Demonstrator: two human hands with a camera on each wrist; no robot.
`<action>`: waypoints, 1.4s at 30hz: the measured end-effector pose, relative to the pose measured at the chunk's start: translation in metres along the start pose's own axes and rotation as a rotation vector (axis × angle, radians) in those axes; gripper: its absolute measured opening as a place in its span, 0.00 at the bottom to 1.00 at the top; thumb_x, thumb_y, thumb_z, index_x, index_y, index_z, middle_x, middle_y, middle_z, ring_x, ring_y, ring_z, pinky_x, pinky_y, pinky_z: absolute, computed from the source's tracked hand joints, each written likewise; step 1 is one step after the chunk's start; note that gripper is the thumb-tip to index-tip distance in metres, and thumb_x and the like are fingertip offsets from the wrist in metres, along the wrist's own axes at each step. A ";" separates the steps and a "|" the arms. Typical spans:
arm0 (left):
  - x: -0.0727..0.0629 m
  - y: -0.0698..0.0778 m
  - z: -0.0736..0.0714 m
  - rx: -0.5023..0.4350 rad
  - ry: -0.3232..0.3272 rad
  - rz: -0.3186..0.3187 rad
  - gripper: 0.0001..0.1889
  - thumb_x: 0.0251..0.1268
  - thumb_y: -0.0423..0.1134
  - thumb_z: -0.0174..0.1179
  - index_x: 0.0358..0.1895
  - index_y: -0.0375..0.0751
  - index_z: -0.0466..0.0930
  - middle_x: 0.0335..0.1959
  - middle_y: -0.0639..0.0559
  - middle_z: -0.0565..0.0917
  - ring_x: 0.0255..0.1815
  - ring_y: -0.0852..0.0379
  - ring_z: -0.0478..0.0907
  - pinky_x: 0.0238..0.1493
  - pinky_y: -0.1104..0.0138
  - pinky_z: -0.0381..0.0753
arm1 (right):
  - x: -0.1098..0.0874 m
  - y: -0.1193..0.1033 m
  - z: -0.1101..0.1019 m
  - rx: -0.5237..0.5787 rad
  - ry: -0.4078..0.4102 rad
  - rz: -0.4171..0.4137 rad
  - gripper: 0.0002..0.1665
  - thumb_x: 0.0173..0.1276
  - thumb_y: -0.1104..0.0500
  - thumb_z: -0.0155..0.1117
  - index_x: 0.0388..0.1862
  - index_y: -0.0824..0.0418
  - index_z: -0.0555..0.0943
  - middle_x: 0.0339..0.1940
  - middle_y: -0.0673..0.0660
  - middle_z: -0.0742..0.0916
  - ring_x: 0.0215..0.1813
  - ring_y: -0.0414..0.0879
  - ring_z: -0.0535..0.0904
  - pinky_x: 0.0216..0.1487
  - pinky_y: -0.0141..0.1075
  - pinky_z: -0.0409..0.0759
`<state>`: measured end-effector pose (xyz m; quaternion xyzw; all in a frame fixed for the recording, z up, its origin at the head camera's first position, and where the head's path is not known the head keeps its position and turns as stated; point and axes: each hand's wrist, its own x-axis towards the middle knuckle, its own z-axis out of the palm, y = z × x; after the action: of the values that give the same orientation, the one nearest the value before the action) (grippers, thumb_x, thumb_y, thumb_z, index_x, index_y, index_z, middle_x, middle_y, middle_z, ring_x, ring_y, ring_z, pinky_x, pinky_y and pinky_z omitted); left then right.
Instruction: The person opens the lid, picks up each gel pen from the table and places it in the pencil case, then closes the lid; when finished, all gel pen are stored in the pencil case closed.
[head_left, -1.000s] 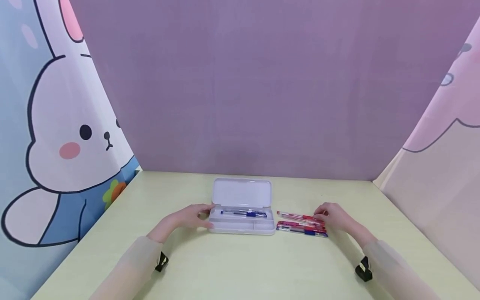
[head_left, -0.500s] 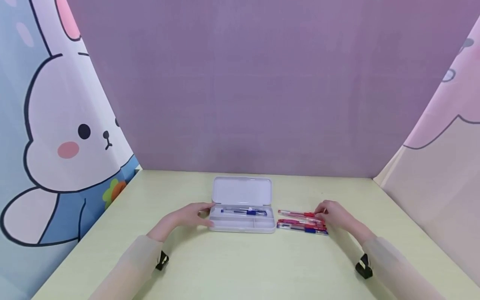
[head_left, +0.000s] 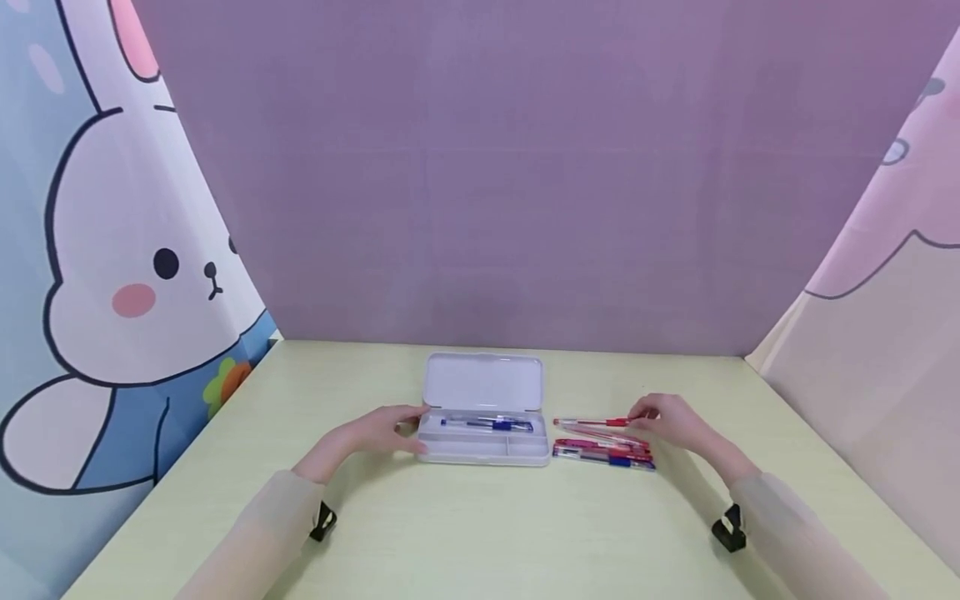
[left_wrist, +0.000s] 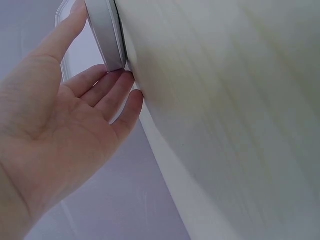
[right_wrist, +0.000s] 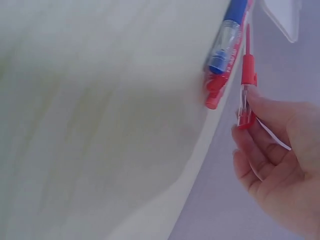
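Note:
A white pencil case (head_left: pixel 461 456) lies with its lid raised on the table. My left hand (head_left: pixel 378 431) holds its left end between thumb and fingers, also plain in the left wrist view, where the fingertips touch the case end (left_wrist: pixel 106 37). Blue-capped pens (head_left: pixel 501 425) lie in the back compartment. Right of the case, my right hand (head_left: pixel 671 419) pinches the capped end of a clear red pen (right_wrist: pixel 248 70) between thumb and fingers. Just below it, several red pens (head_left: pixel 600 446) and a blue-capped pen (head_left: pixel 622 462) lie together.
The pale yellow table (head_left: pixel 480 533) runs back to a purple cloth backdrop (head_left: pixel 487 183). A curtain with a cartoon rabbit (head_left: pixel 150 275) hangs at the left, a pink and cream one (head_left: pixel 892 333) at the right. Black straps (head_left: pixel 729 529) circle both wrists.
My right hand has shifted slightly back, and the red pen it pinches has swung apart from the pen beside it. The left hand and the case have stayed put.

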<state>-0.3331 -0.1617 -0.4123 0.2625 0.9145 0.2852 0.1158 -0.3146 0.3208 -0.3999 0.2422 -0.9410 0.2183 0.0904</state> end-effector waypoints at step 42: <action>-0.001 -0.002 0.000 -0.025 -0.002 0.038 0.40 0.55 0.48 0.67 0.68 0.34 0.62 0.64 0.35 0.70 0.65 0.39 0.67 0.66 0.46 0.63 | 0.044 -0.061 0.028 0.216 0.042 0.015 0.02 0.63 0.60 0.64 0.34 0.57 0.82 0.33 0.49 0.85 0.34 0.41 0.76 0.36 0.30 0.79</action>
<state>-0.3329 -0.1637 -0.4139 0.2788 0.9055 0.2985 0.1147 -0.3242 0.2418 -0.3906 0.2389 -0.9117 0.3241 0.0818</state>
